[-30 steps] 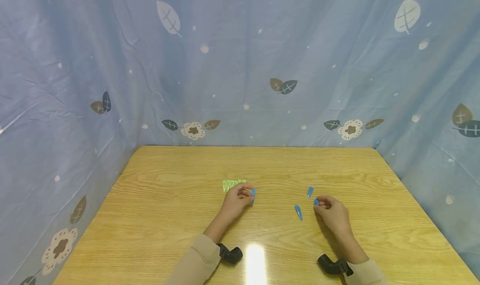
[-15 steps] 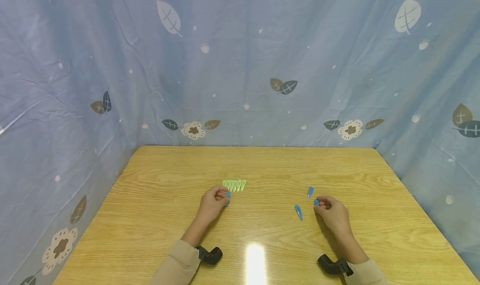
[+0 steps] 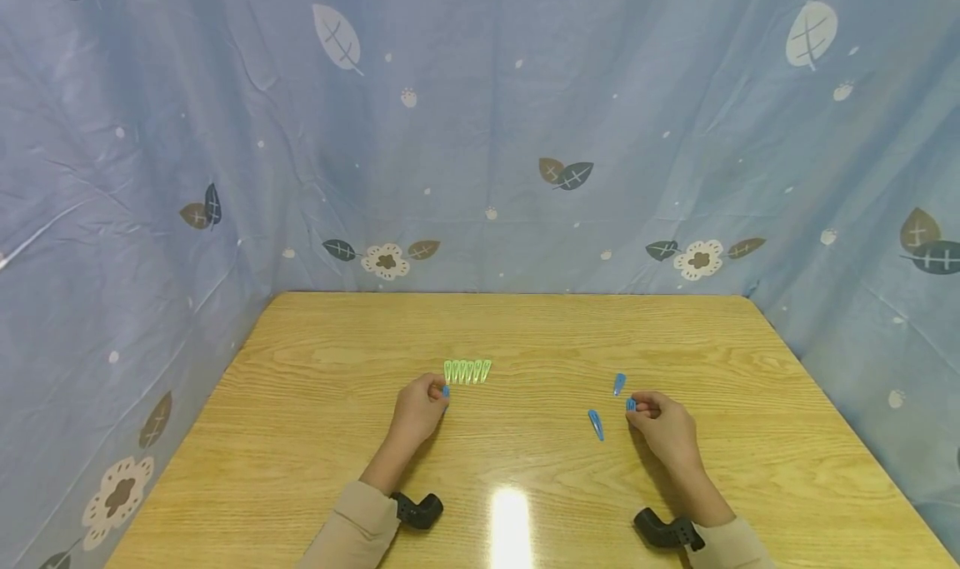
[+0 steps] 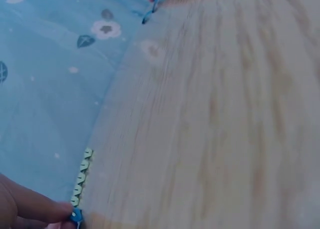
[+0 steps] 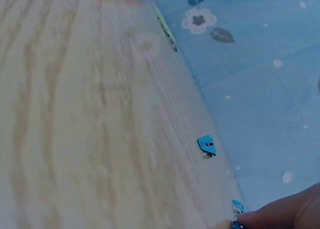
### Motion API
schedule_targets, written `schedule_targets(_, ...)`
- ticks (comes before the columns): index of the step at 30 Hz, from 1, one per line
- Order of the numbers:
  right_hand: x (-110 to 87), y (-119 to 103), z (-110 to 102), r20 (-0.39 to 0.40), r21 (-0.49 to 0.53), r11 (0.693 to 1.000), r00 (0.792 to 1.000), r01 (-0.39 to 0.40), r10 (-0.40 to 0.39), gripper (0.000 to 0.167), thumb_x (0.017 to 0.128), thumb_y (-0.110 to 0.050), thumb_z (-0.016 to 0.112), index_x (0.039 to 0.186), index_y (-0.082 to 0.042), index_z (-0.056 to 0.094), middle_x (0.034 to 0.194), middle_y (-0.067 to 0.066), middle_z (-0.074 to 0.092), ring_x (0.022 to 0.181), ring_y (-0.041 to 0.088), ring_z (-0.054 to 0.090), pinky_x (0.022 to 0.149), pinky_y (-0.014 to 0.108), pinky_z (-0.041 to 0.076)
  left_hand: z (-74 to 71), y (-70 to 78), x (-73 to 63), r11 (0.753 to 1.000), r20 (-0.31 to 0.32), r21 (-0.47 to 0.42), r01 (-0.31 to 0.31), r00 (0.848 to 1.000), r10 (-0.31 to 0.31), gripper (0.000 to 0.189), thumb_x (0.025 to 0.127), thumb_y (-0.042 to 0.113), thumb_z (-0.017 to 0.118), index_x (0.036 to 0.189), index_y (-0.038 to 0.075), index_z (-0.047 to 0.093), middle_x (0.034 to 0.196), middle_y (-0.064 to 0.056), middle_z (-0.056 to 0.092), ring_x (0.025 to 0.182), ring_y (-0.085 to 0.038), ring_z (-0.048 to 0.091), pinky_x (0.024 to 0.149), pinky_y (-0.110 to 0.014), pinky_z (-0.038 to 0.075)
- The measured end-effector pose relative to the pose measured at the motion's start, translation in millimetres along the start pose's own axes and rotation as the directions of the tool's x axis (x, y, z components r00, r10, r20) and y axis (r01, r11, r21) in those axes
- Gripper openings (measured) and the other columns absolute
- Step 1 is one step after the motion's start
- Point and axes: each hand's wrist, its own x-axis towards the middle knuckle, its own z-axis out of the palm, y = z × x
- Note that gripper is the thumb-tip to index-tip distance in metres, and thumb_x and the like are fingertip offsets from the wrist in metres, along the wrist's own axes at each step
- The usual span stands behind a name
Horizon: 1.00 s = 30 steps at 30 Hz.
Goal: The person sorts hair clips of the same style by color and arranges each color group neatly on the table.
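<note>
Left hand (image 3: 417,408) and right hand (image 3: 670,429) each pinch a blue hair clip at a wooden desk (image 3: 525,327).
In the head view, the left-held clip (image 3: 446,392) is at lower centre, slightly left, just below a row of six green clips (image 3: 467,371); the right-held clip (image 3: 631,405) is right of lower centre. Nearby to its left lie an upper loose clip (image 3: 620,383) and a lower loose clip (image 3: 596,425), both blue and apart from each other.
</note>
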Motion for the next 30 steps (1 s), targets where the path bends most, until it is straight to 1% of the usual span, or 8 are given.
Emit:
schedule_targets(9,0.2,-0.2,0.4,-0.008,0.001,1.0,1.0,0.009,-0.009,0.028,0.086,-0.004,0.067,0.112,0.008,0.064,0.093,0.013,0.064,0.084,0.024,0.06,0.059,0.019,0.046,2.8,6.2,-1.8,0.997,-0.047,0.075,0.036,0.998,-0.032,0.022,0.089,0.004,0.064,0.107,-0.009,0.063,0.089,-0.013,0.065,0.083,-0.027,0.064,0.068,-0.035,0.054)
schedule_targets(13,0.8,-0.7,0.4,-0.017,-0.002,1.0,1.0,0.025,-0.026,0.028,0.086,-0.005,0.067,0.11,0.008,0.065,0.092,0.013,0.064,0.082,0.022,0.059,0.058,0.019,0.045,-0.3,8.4,-1.9,0.993,-0.045,0.101,0.067,0.997,-0.063,0.023,0.089,0.008,0.066,0.106,-0.007,0.064,0.087,-0.011,0.064,0.077,-0.024,0.062,0.063,-0.033,0.053)
schedule_targets(16,1.6,-0.1,0.8,-0.024,-0.009,0.999,0.999,0.033,-0.034,0.028,0.085,-0.006,0.067,0.11,0.007,0.065,0.091,0.012,0.065,0.08,0.021,0.06,0.059,0.019,0.045,-5.1,6.3,-0.9,0.99,-0.03,0.113,0.081,0.996,-0.078,0.024,0.088,0.01,0.067,0.108,-0.003,0.066,0.087,-0.009,0.065,0.075,-0.021,0.061,0.062,-0.032,0.051)
schedule_targets(18,2.0,0.5,1.2,-0.027,-0.013,0.999,0.999,0.035,-0.036,0.028,0.085,-0.006,0.067,0.109,0.007,0.066,0.091,0.012,0.065,0.08,0.021,0.06,0.059,0.019,0.045,-7.9,1.4,1.1,0.992,-0.012,0.104,0.068,0.998,-0.067,0.024,0.088,0.01,0.068,0.109,0.0,0.067,0.086,-0.006,0.065,0.076,-0.019,0.06,0.063,-0.033,0.05)
schedule_targets(22,2.1,1.3,1.8,-0.029,-0.01,0.999,0.999,0.034,-0.034,0.028,0.085,-0.005,0.067,0.109,0.008,0.065,0.09,0.011,0.065,0.079,0.02,0.06,0.06,0.019,0.045,-13.0,-11.3,5.7,0.999,0.055,0.024,0.025,0.998,-0.026,0.021,0.088,0.011,0.069,0.109,0.007,0.069,0.084,-0.001,0.063,0.08,-0.017,0.058,0.066,-0.031,0.049)
schedule_targets(26,1.7,1.5,2.0,-0.028,-0.009,1.0,0.999,0.03,-0.03,0.028,0.084,-0.005,0.066,0.109,0.007,0.065,0.09,0.011,0.065,0.08,0.021,0.06,0.06,0.019,0.045,-18.0,-22.3,8.5,0.999,0.132,-0.031,-0.042,0.99,0.046,0.021,0.089,0.012,0.068,0.11,0.011,0.07,0.083,0.002,0.06,0.077,-0.016,0.054,0.064,-0.028,0.046)
schedule_targets(28,1.5,1.4,1.9,-0.027,-0.009,1.0,0.999,0.027,-0.028,0.028,0.084,-0.005,0.066,0.109,0.007,0.065,0.09,0.011,0.064,0.081,0.021,0.06,0.06,0.019,0.045,-19.5,-26.2,9.5,0.996,0.157,-0.033,-0.078,0.984,0.082,0.022,0.089,0.013,0.068,0.111,0.012,0.07,0.082,0.002,0.059,0.073,-0.015,0.052,0.062,-0.027,0.044)
schedule_targets(30,1.2,1.4,1.8,-0.024,-0.008,1.0,0.999,0.024,-0.025,0.027,0.085,-0.005,0.066,0.109,0.007,0.065,0.091,0.012,0.064,0.081,0.022,0.06,0.06,0.019,0.045,-20.2,-29.1,10.3,0.995,0.169,-0.038,-0.096,0.98,0.101,0.022,0.089,0.014,0.069,0.111,0.012,0.071,0.081,0.003,0.058,0.071,-0.014,0.049,0.06,-0.025,0.042)
